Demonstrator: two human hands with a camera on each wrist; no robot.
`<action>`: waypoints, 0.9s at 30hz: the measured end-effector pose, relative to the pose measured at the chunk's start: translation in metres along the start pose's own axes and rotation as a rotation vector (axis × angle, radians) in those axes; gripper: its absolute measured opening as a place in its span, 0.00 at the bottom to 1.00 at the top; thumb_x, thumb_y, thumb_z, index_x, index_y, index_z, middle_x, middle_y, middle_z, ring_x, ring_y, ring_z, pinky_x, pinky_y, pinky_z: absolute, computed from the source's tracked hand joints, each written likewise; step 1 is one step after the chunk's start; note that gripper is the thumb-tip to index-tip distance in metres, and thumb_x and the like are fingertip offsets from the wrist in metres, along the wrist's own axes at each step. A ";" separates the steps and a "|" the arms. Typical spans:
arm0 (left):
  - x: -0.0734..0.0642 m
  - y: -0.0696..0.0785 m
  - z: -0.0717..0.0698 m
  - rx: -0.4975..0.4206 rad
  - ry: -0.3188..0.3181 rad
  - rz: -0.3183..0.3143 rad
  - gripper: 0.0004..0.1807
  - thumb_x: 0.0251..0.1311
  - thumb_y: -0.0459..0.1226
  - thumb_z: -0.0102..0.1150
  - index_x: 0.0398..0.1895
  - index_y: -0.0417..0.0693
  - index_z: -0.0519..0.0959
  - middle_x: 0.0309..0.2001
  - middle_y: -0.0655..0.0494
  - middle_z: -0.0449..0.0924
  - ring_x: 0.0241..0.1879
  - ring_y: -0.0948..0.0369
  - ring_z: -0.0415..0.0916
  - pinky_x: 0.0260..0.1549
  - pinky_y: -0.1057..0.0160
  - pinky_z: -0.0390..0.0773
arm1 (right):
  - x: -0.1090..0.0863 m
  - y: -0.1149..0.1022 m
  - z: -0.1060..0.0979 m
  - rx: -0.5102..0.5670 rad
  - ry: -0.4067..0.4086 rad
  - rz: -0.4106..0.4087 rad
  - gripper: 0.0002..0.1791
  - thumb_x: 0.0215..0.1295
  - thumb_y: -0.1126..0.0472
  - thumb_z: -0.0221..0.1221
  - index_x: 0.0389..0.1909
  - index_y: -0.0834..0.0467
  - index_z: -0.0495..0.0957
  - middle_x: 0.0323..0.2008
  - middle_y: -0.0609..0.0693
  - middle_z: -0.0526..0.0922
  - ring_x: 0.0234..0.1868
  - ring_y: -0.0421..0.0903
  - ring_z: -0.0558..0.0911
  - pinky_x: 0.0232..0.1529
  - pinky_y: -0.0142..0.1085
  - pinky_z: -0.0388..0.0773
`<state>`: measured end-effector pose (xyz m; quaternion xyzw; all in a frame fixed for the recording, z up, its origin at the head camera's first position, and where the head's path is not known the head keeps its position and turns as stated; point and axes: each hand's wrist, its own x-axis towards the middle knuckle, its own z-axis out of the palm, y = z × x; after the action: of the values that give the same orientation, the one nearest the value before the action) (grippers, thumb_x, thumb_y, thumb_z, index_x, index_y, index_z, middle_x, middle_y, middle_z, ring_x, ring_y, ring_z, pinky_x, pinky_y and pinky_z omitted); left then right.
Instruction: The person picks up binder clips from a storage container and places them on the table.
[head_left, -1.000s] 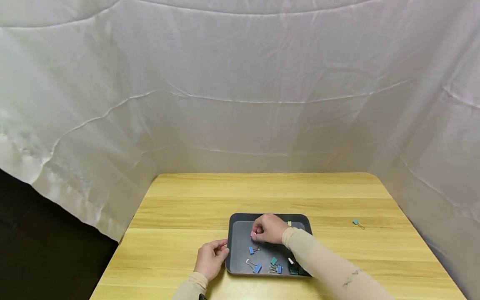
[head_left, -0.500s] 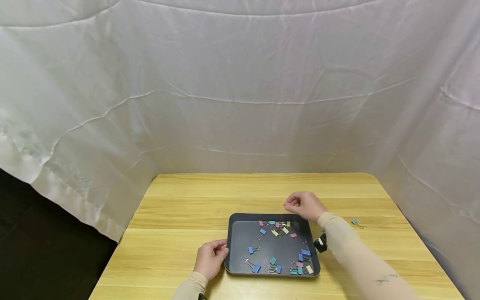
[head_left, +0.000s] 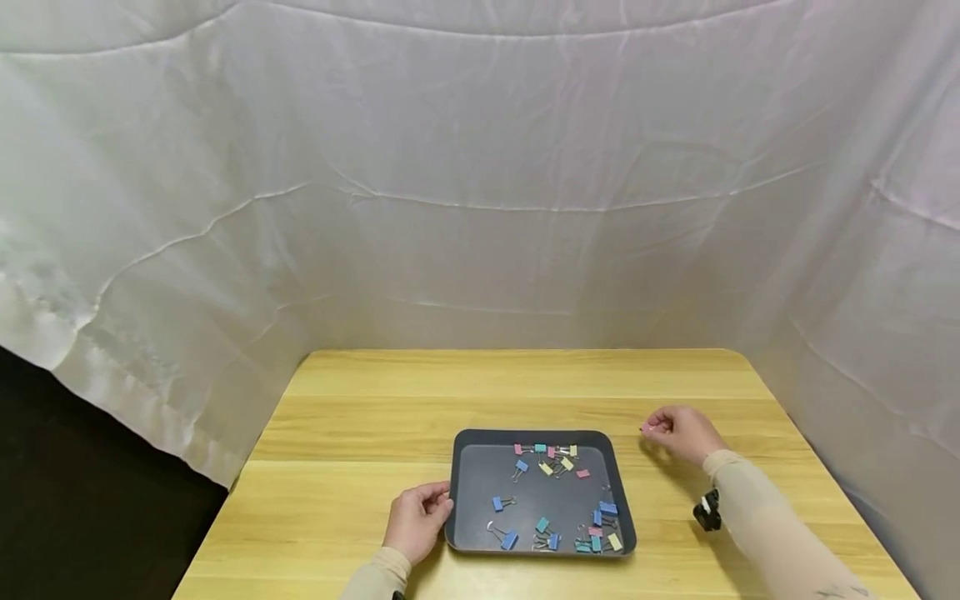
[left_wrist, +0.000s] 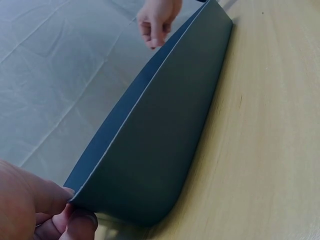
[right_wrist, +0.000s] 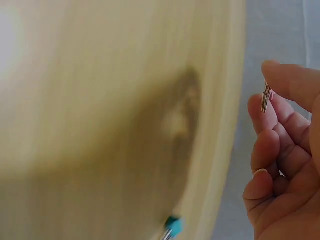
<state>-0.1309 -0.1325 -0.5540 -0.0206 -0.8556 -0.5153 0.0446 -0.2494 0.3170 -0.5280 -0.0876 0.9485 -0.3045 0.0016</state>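
The pink binder clip (head_left: 645, 427) is pinched between thumb and forefinger of the right hand (head_left: 686, 435), off the counter (head_left: 360, 433) and to the right of the tray (head_left: 471, 483). The left hand (head_left: 417, 521), well apart from the right, grips the tray's left rim. A teal clip (right_wrist: 173, 226) lies on the counter near the right hand, far nearer to it than to the left. In the right wrist view the held clip's handles seem to run nearly upright, though fingertips cover much of its body. That view's lower edge cuts off the teal clip, which does not show in the head view; in the left wrist view the tray's wall hides its contents
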 end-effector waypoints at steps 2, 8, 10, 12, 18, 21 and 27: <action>0.000 0.000 0.000 -0.006 -0.003 -0.004 0.11 0.55 0.26 0.63 0.43 0.32 0.82 0.28 0.56 0.79 0.28 0.67 0.73 0.26 0.71 0.75 | -0.006 0.009 0.000 -0.002 -0.009 0.012 0.10 0.60 0.55 0.66 0.35 0.58 0.82 0.28 0.45 0.81 0.29 0.41 0.77 0.32 0.36 0.75; 0.000 -0.002 0.001 -0.008 -0.016 -0.013 0.12 0.56 0.27 0.62 0.44 0.31 0.82 0.28 0.57 0.79 0.28 0.67 0.73 0.26 0.71 0.75 | -0.025 0.031 0.000 -0.032 -0.021 0.055 0.11 0.59 0.55 0.66 0.35 0.60 0.82 0.27 0.45 0.80 0.27 0.41 0.77 0.30 0.37 0.75; 0.000 -0.003 0.001 -0.004 -0.011 -0.006 0.12 0.56 0.27 0.62 0.44 0.31 0.82 0.28 0.57 0.79 0.28 0.67 0.73 0.26 0.71 0.75 | -0.029 0.036 0.000 -0.048 -0.024 0.058 0.11 0.58 0.55 0.66 0.34 0.59 0.82 0.26 0.45 0.80 0.27 0.41 0.76 0.30 0.37 0.75; 0.000 -0.003 0.001 -0.004 -0.007 -0.003 0.12 0.56 0.27 0.62 0.44 0.31 0.82 0.28 0.57 0.79 0.28 0.67 0.73 0.26 0.71 0.75 | -0.031 0.041 0.000 -0.068 -0.029 0.052 0.10 0.58 0.56 0.66 0.33 0.59 0.82 0.26 0.44 0.79 0.27 0.41 0.76 0.31 0.38 0.75; 0.001 -0.003 -0.001 -0.013 -0.008 -0.003 0.12 0.56 0.27 0.62 0.43 0.31 0.82 0.28 0.57 0.79 0.28 0.67 0.73 0.26 0.71 0.75 | -0.034 0.051 0.000 -0.098 -0.034 0.069 0.08 0.57 0.56 0.67 0.31 0.57 0.81 0.24 0.44 0.77 0.27 0.41 0.73 0.31 0.38 0.72; 0.001 -0.003 -0.001 -0.015 -0.007 0.007 0.12 0.56 0.26 0.63 0.43 0.31 0.82 0.28 0.57 0.79 0.28 0.66 0.73 0.26 0.71 0.75 | -0.035 0.053 0.000 -0.102 -0.033 0.061 0.08 0.57 0.56 0.67 0.30 0.56 0.81 0.24 0.44 0.77 0.27 0.42 0.73 0.31 0.38 0.72; 0.000 -0.003 0.000 -0.025 -0.016 -0.016 0.12 0.56 0.27 0.63 0.44 0.31 0.82 0.28 0.56 0.78 0.28 0.66 0.73 0.26 0.71 0.75 | -0.035 0.054 -0.002 -0.105 -0.041 0.058 0.10 0.57 0.54 0.67 0.32 0.57 0.80 0.25 0.44 0.77 0.27 0.42 0.73 0.30 0.37 0.72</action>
<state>-0.1316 -0.1341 -0.5567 -0.0185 -0.8495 -0.5263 0.0333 -0.2238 0.3674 -0.5591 -0.0661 0.9651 -0.2522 0.0251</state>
